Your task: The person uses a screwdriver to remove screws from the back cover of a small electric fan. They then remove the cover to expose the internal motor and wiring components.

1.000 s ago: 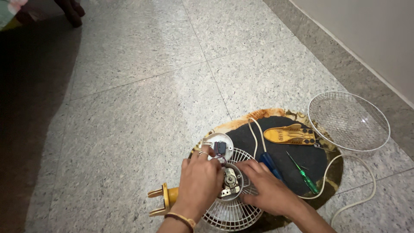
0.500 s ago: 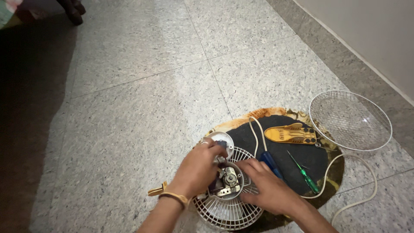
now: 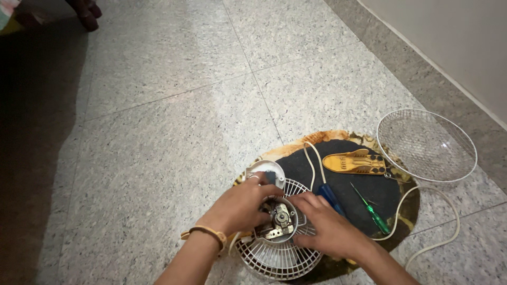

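A small white fan guard [image 3: 277, 257] lies face down on a round dark mat [image 3: 364, 195], with its bare metal motor [image 3: 279, 221] showing in the middle. My left hand [image 3: 240, 206] reaches over the motor from the left, fingers curled on its upper left side. My right hand [image 3: 330, 229] presses on the guard just right of the motor. A white round motor cover [image 3: 264, 169] lies just beyond my left hand.
A blue-handled screwdriver [image 3: 331, 198], a green screwdriver [image 3: 373, 214] and a yellow fan blade piece [image 3: 355, 162] lie on the mat. A wire mesh guard [image 3: 426, 145] sits at the right near the wall. A white cord [image 3: 438, 211] loops over the stone floor.
My left hand slid from the motor cover down onto the motor, my forearm swinging left and hiding the yellow stand piece. My right hand stayed put.
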